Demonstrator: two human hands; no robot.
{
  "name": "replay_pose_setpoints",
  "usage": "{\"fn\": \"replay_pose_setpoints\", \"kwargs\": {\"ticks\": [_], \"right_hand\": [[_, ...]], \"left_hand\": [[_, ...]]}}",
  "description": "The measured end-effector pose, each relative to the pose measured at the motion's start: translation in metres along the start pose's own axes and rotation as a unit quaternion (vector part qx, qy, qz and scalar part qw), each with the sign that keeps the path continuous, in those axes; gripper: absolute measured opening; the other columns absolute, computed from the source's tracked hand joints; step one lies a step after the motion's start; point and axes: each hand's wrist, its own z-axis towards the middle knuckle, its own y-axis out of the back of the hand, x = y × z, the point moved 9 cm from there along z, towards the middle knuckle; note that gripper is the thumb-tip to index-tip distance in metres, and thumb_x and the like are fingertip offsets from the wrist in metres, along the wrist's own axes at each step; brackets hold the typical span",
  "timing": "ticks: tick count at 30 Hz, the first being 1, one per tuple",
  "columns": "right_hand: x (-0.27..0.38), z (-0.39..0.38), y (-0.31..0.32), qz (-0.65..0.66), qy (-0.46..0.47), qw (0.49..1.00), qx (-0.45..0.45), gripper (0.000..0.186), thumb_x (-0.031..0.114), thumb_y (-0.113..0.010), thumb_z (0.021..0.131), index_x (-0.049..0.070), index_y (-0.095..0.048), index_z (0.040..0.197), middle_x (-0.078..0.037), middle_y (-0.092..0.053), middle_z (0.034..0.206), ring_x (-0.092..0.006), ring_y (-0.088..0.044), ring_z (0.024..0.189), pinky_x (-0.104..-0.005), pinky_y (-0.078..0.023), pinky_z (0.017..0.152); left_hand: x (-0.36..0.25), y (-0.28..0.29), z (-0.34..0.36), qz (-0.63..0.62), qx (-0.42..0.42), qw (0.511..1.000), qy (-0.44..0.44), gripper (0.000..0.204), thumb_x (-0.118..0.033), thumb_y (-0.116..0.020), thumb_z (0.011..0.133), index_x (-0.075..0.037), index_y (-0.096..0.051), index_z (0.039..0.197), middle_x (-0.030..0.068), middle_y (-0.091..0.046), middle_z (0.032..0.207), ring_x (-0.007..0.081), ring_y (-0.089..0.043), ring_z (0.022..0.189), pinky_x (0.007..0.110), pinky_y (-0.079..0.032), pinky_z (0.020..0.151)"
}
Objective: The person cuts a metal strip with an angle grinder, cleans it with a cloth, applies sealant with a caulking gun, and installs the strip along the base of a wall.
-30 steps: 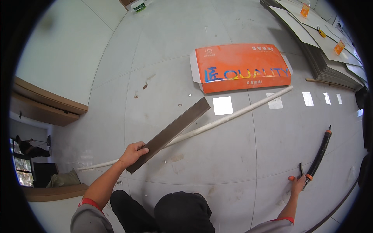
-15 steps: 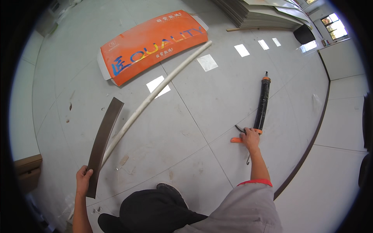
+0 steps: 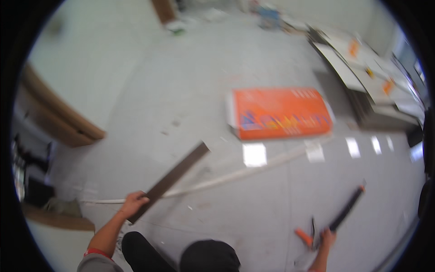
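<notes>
My left hand (image 3: 134, 204) is closed on the near end of a long, flat dark brown strip (image 3: 176, 174). The strip slants away to the right, passing above part of a long white pole (image 3: 240, 177). At the lower right, my right hand (image 3: 328, 236) grips a caulking gun (image 3: 347, 209) at the rear of its black barrel. The gun's nozzle points away and to the right, and its orange handle sticks out to the left of my hand. Motion blur hides the exact place of my right fingers.
A flat orange cardboard box (image 3: 285, 102) lies on the grey tiled floor beyond the pole. Large panels (image 3: 358, 84) are stacked at the far right. A brown-edged doorway (image 3: 68, 119) stands on the left, and dark knees show at the lower edge.
The view has swung up and to the left, showing the doorway and more of the panel stack. Both hands keep their holds; the strip and the caulking gun now tilt further right.
</notes>
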Motion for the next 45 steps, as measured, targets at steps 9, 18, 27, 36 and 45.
{"fn": "replay_pose_setpoints", "kwargs": {"ticks": [9,18,27,36,45], "right_hand": [[0.225,-0.151,-0.167,-0.210,0.305,0.903,0.217,0.036,0.021,-0.073,0.081,-0.002,-0.059,0.103,-0.012,-0.065,0.082,-0.0199,-0.061,0.059,-0.0373,-0.052,0.054],[0.370,-0.544,-0.384,-0.195,0.525,0.684,0.468,0.059,0.009,-0.072,0.068,-0.002,-0.054,0.123,-0.019,-0.060,0.099,-0.0309,-0.060,0.089,-0.0391,-0.049,0.084],[0.388,-0.847,-0.330,-0.276,0.655,0.479,0.515,0.060,0.005,-0.066,0.066,-0.004,-0.053,0.123,-0.020,-0.059,0.101,-0.0338,-0.060,0.090,-0.0421,-0.048,0.084],[0.357,-0.969,-0.308,-0.299,0.770,0.329,0.458,0.053,0.000,-0.064,0.060,-0.002,-0.054,0.112,-0.021,-0.057,0.093,-0.0432,-0.057,0.085,-0.0442,-0.048,0.081],[0.324,-1.068,-0.298,-0.302,0.855,0.135,0.400,0.059,0.014,-0.076,0.075,-0.001,-0.057,0.129,-0.018,-0.065,0.108,-0.0281,-0.068,0.079,-0.0388,-0.058,0.066]], "left_hand": [[0.165,0.078,-0.165,-0.228,-0.227,0.939,0.123,0.025,-0.022,-0.069,0.090,0.002,-0.067,0.097,0.0090,-0.064,0.080,0.0148,-0.057,0.076,0.033,-0.049,0.073],[0.313,0.121,-0.400,-0.181,-0.390,0.859,0.280,0.038,-0.035,-0.064,0.096,0.002,-0.069,0.100,0.0136,-0.067,0.085,0.0200,-0.061,0.082,0.036,-0.049,0.078],[0.505,0.050,-0.499,-0.328,-0.469,0.769,0.286,0.027,-0.024,-0.064,0.095,0.000,-0.068,0.105,0.0073,-0.066,0.087,0.0144,-0.060,0.079,0.031,-0.049,0.075],[0.584,-0.024,-0.483,-0.166,-0.415,0.839,0.310,0.026,-0.021,-0.066,0.091,-0.009,-0.071,0.113,0.0119,-0.068,0.098,0.0327,-0.065,0.089,0.041,-0.051,0.080],[0.689,-0.024,-0.522,-0.073,-0.415,0.838,0.348,0.013,-0.015,-0.063,0.092,-0.012,-0.071,0.101,0.0072,-0.068,0.095,0.0301,-0.066,0.090,0.045,-0.049,0.081]]}}
